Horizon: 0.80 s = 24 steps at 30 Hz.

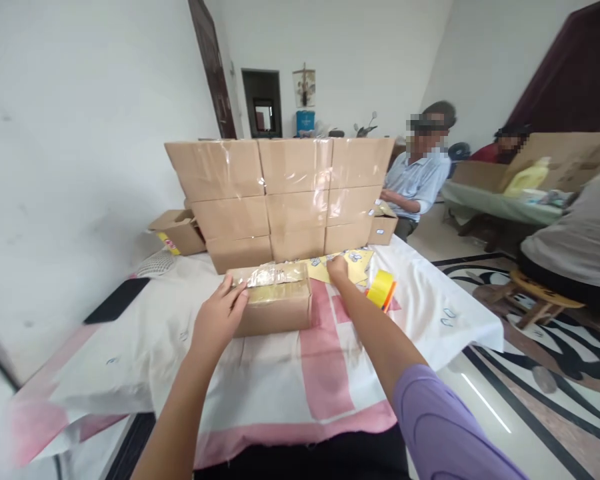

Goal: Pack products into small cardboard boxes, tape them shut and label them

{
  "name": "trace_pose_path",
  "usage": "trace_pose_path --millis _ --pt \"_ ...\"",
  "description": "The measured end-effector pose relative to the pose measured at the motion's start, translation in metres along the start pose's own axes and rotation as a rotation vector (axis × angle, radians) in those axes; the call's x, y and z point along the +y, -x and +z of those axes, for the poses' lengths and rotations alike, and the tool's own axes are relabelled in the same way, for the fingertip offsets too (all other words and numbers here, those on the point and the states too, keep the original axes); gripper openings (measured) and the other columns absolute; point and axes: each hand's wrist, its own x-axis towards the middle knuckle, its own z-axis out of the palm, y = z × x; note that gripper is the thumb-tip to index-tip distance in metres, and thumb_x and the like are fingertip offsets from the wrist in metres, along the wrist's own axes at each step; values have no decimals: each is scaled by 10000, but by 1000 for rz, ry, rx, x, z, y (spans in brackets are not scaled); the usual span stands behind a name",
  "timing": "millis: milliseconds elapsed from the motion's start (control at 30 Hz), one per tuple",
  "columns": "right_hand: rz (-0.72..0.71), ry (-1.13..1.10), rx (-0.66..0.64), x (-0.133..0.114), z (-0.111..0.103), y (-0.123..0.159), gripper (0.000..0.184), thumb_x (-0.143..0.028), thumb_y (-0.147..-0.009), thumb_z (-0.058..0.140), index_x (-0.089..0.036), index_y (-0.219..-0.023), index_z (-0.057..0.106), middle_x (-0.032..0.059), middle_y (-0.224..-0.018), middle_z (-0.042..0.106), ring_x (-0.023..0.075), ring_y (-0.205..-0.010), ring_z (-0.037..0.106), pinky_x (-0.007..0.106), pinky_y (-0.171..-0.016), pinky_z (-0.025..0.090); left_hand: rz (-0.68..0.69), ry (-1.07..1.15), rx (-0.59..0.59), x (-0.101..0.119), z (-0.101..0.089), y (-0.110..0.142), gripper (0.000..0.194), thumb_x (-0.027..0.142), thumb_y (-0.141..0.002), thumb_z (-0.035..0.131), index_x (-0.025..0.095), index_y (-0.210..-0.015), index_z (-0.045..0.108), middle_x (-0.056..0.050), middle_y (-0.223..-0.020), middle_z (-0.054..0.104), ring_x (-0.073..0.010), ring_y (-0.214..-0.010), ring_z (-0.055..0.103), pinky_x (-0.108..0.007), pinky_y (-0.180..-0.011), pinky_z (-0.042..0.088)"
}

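A small cardboard box (280,308) with shiny tape across its top lies on the cloth-covered table (280,380). My left hand (219,319) rests on the box's left end, fingers flat and spread on its top edge. My right hand (338,268) reaches past the box's right side to the yellow sheets (353,261), fingers curled down onto them; what it grips, if anything, I cannot make out. A yellow tape roll (381,289) stands just right of my right forearm.
A wall of stacked, taped cardboard boxes (285,197) stands behind. Open small boxes sit at its left (177,230) and right (383,225). A black flat object (117,300) lies at the table's left. Other people (417,177) sit at the right by another table.
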Motion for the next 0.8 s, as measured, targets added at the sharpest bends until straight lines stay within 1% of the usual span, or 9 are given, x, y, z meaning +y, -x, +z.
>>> trace_pose_path --millis 67,167,333,433,500,633,733,800 --pt "-10 -84 -32 1 -3 2 280 -369 -1011 638 -170 -1206 657 81 -1191 685 201 -997 691 395 -863 608 -7 29 -3 -2 1 0 532 509 -1013 340 274 -1346 682 -38 -1640 406 -305 -1401 541 -447 -1147 451" --pt "-64 -174 -74 1 -10 9 286 -378 -1010 638 -157 -1190 661 78 -1162 692 196 -968 695 386 -840 612 -11 70 16 -2 1 1 540 525 -1002 345 270 -1326 694 -27 -1637 409 -304 -1402 540 -441 -1151 449" --pt "-145 -225 -107 2 -24 23 287 -399 -1016 627 -153 -1159 667 68 -1110 702 182 -920 697 366 -808 613 -36 83 27 -1 2 3 525 525 -993 364 285 -1321 696 -7 -1637 408 -307 -1396 545 -451 -1160 439" --pt "-166 -189 -100 6 -31 29 295 -410 -1016 625 -145 -1139 668 59 -1068 705 174 -884 697 355 -784 612 -43 93 39 -1 3 2 510 521 -993 375 297 -1315 701 -2 -1628 422 -309 -1395 546 -452 -1164 436" --pt "-167 -139 -90 9 -37 32 292 -415 -1018 619 -149 -1127 675 57 -1069 708 178 -892 698 361 -800 611 -48 96 44 0 3 2 504 522 -993 379 306 -1313 703 -1 -1624 427 -307 -1397 545 -454 -1166 437" --pt "-146 -4 -64 9 -47 38 305 -421 -1016 620 -155 -1154 676 79 -1147 705 209 -1001 696 420 -900 593 -38 98 59 0 3 3 496 523 -989 386 312 -1299 712 -2 -1612 441 -304 -1393 550 -454 -1160 448" --pt "-137 86 -61 4 -49 41 320 -420 -1012 625 -157 -1189 669 95 -1209 691 231 -1079 682 459 -956 572 -38 107 70 1 3 4 492 528 -984 397 315 -1292 716 5 -1606 451 -300 -1398 545 -437 -1164 445" --pt "-151 124 -75 -1 -49 43 324 -421 -1013 622 -160 -1201 665 96 -1228 685 235 -1096 677 467 -965 569 -53 110 63 1 3 5 500 535 -984 391 314 -1297 712 13 -1613 443 -294 -1408 534 -428 -1172 435"
